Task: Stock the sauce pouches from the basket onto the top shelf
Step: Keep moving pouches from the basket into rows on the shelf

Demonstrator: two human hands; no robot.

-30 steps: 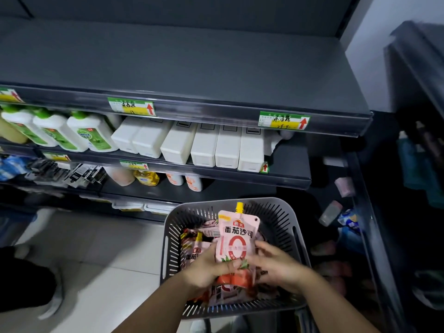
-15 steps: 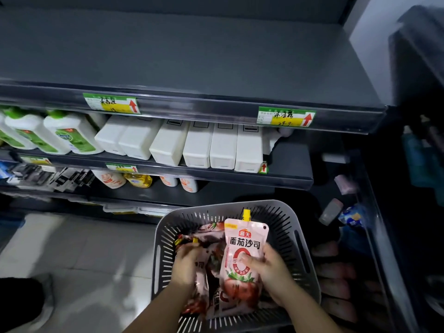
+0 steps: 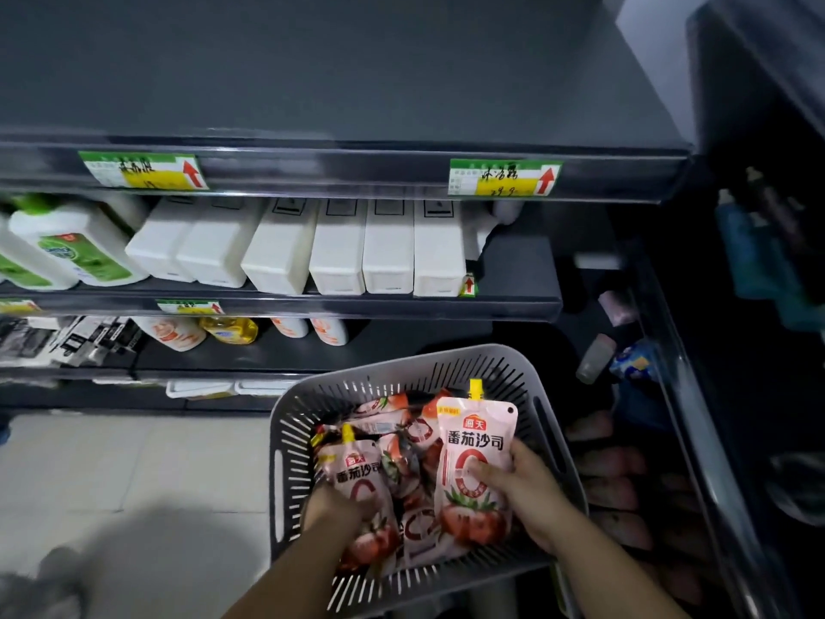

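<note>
Sauce pouch [image 3: 477, 440] gripped upright by right hand [image 3: 522, 493]; left hand [image 3: 335, 507] (blurred) grasps second pouch [image 3: 357, 466], covering its middle.

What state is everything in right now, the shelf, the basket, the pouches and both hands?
Top shelf: no pouch on it yet.
Basket: holds a pile of sauce pouches.
Upright pouch: raised above the pile, yellow cap up.
Second pouch: cap up, among the pile.
Right hand: grips the upright pouch.
Left hand: grips the second pouch.
White bottles: in a row on the middle shelf.

White bottles [image 3: 337, 247], green-labelled jugs [image 3: 67, 247]
</note>
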